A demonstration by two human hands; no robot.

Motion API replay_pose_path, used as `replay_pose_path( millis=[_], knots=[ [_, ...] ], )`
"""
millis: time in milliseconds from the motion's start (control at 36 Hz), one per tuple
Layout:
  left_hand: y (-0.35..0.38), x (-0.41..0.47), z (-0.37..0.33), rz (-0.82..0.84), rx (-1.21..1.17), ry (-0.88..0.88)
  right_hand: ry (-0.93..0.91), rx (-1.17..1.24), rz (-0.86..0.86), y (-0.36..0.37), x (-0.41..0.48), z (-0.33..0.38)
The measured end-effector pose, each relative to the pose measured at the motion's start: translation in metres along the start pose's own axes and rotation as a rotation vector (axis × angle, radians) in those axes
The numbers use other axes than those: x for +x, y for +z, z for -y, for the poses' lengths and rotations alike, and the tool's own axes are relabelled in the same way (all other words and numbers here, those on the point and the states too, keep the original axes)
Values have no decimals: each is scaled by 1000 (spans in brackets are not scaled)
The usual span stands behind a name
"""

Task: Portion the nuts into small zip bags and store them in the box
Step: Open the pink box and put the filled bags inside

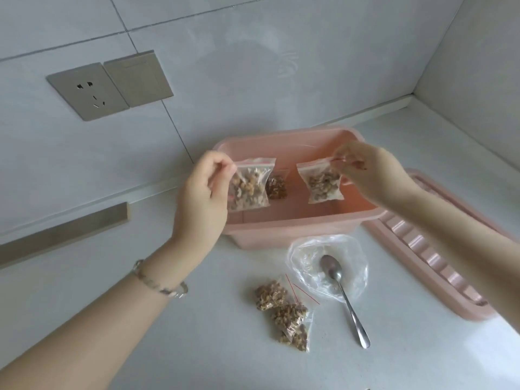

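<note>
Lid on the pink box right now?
No, the pink box stands open with a bag of nuts inside, and its lid lies on the counter to its right.

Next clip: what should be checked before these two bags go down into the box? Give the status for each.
1. Left hand grip pinching left bag by its top: ok.
2. Right hand grip pinching right bag by its top: ok.
3. Both bags above the open pink box: ok.
4. Zip seals fully closed: cannot tell.
5. Lid off, lying beside the box: ok.
6. All portions stored: not ok; filled bags lie on the counter.
</note>
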State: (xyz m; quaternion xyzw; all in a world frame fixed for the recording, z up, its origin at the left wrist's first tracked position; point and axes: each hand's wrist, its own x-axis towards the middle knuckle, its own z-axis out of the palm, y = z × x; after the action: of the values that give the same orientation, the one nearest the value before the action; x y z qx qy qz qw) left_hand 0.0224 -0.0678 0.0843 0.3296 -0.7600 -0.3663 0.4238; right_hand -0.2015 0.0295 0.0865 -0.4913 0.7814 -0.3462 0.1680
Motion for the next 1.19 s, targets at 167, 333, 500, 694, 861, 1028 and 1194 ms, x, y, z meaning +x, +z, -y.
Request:
replay_pose_path(
  millis=[167, 333, 500, 694, 861, 1028, 1194],
  knots=[
    [51, 61, 63, 197, -9, -456, 86, -39, 86, 45, 65, -29],
    [92, 79, 118, 278, 18, -797, 188, -124, 213, 96, 108, -60],
    [110, 81, 160, 299, 138, -884, 236, -147, 335, 129, 125, -78],
    [111, 84, 171, 201, 140, -907, 276, -142, 393, 132, 122, -82],
    [91, 72, 125, 403, 336, -648, 258, -210, 361, 103, 99, -64],
    [47, 5, 65, 319, 222, -307, 46, -144, 287, 57, 32, -27],
    [19, -88, 49, 341, 256, -28, -52, 43, 192, 43, -67, -5]
  ],
)
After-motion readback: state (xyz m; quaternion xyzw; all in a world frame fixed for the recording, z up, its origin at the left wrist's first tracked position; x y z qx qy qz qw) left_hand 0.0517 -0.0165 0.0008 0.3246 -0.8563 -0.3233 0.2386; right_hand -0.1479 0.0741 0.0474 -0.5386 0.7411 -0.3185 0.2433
